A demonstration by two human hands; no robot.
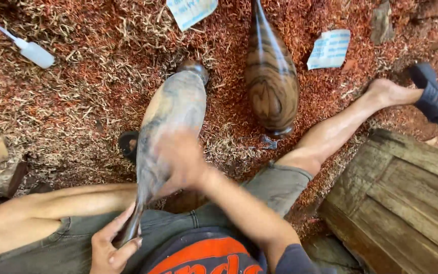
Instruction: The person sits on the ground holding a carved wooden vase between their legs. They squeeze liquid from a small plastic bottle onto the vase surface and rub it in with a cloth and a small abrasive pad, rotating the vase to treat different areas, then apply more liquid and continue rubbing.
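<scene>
Wood shavings cover the floor point(87, 111); left hand point(110, 246) closes its grip on the near narrow end of the unfinished vase point(171, 122), steadying it while the blurred right hand point(181, 160) presses its body.

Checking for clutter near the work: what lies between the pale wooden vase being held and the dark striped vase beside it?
In the head view, only wood shavings lie between the pale vase and the dark striped vase.
</scene>
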